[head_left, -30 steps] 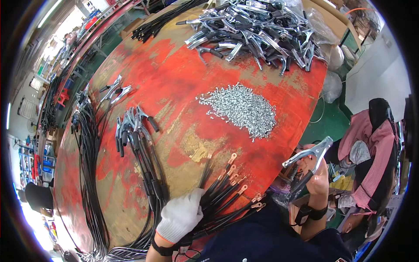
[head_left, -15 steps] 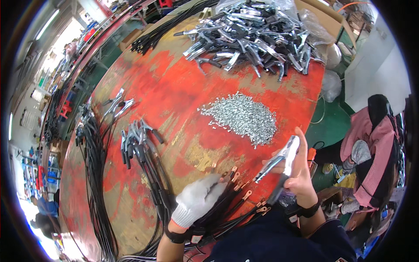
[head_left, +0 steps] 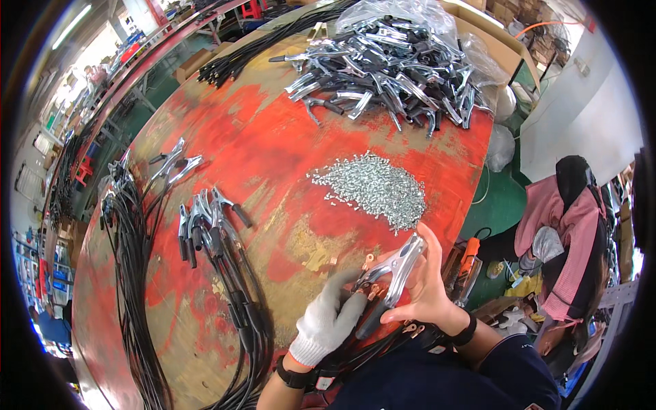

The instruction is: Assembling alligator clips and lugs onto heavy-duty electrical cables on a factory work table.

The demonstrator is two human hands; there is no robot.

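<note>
My right hand (head_left: 434,301), bare, grips a silver spring clamp (head_left: 403,266) with black handle sleeves, its jaws pointing away from me. My left hand (head_left: 328,321), in a white and grey glove, pinches a black cable end with a copper ring lug (head_left: 374,291) beside the clamp's lower part. Clamp and lug are close together; whether they touch I cannot tell. More lugged cables lie under both hands, partly hidden. Beyond my hands a heap of small silver screws (head_left: 376,190) is spread on the worn red table (head_left: 273,157).
A big pile of clamps (head_left: 389,78) covers the far side near plastic bags and a cardboard box (head_left: 502,51). Bundles of clamped cables (head_left: 140,273) lie at left, more black cables (head_left: 239,58) at the far left. An orange-handled tool (head_left: 469,256) and a seated person (head_left: 560,239) are at right.
My right hand has brought the clamp leftward to my left hand and turned it more upright. The gloved hand has moved slightly right and now holds up a lugged cable end.
</note>
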